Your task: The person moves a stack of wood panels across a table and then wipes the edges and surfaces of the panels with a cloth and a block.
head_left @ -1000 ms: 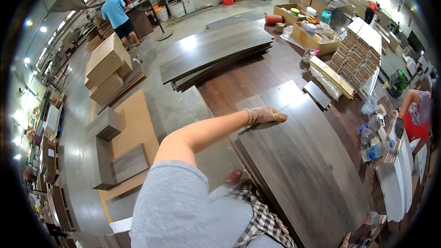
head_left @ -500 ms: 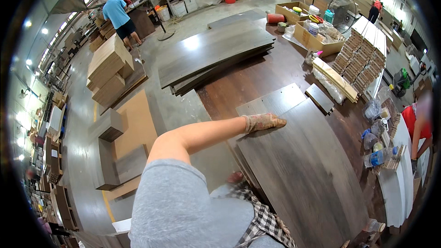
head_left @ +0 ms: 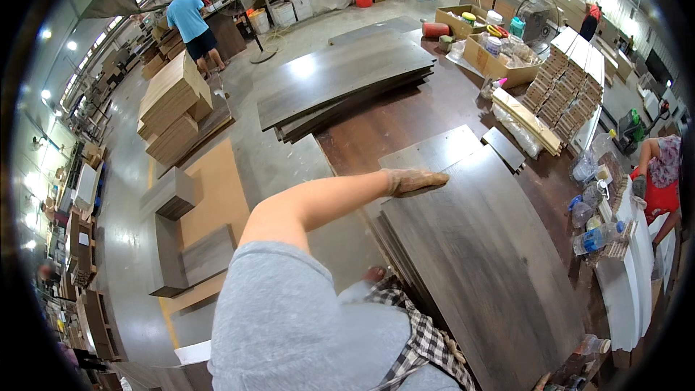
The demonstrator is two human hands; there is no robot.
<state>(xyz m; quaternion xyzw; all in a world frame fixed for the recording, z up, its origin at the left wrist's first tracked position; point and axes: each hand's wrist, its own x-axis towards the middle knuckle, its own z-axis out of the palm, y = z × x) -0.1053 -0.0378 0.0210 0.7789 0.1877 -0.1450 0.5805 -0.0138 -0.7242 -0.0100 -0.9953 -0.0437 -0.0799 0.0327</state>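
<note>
Noted, since half a second earlier, a lift of a co-worker's gloved hand at far right, but hardly any shift of the left hand. Found the left hand gloved and laid flat over the far edge of the top board, with fingers nearly straight and close together; could not see the thumb, nor tell of any pinch under the edge. Caught only a sliver of the right hand at the bottom of the view, by the near end of the board, well apart from the left; could not tell how far open.

Took the top board for stiff and fairly heavy, likely smooth enough to slide under a glove, with corners easy to chip. Judged best to hold by opposite edges, with fingers beneath.

Located it uppermost on a dark stack by the brown work surface, with a small dark piece just beside its far end. Farther off, saw a second pile of boards, an open cardboard box and, to the right, plastic bottles near white panels. To the left, made out a tan sheet on the floor.
</note>
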